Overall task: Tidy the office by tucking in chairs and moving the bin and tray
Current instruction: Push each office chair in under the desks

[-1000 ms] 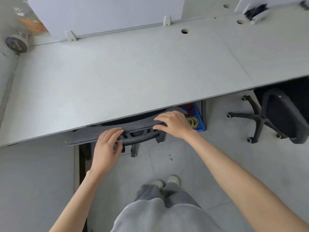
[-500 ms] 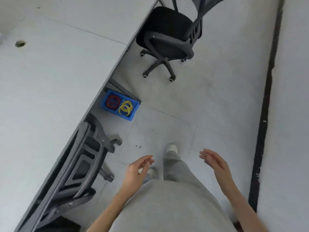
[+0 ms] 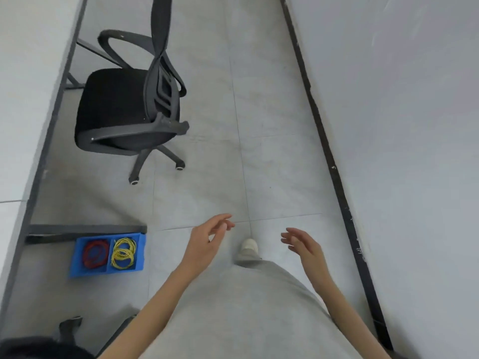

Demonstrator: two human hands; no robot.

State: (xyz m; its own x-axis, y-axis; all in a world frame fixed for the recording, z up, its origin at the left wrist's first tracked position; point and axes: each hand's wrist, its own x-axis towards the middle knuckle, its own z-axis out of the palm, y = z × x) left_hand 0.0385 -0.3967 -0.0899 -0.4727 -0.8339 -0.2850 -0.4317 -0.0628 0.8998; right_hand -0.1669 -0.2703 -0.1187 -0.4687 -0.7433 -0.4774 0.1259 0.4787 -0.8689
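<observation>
A black office chair (image 3: 121,110) stands out from the desk (image 3: 23,99) at the upper left, its seat partly under the desk edge and its backrest towards the aisle. A blue tray (image 3: 140,251) with red and yellow rubber bands lies on the floor by the desk leg at the lower left. My left hand (image 3: 207,242) and my right hand (image 3: 302,246) hang in front of me over the floor, fingers relaxed, both holding nothing. Part of the first chair (image 3: 70,325) shows at the bottom left corner.
A white wall (image 3: 401,125) with a dark skirting strip (image 3: 334,177) bounds the aisle on the right. The grey tiled floor (image 3: 259,125) runs ahead between desk and wall. My grey trousers and one light shoe (image 3: 249,246) are below.
Both hands have let go of the first chair's backrest. My view has turned right along the aisle, and the second chair and blue tray are now nearer and to my left.
</observation>
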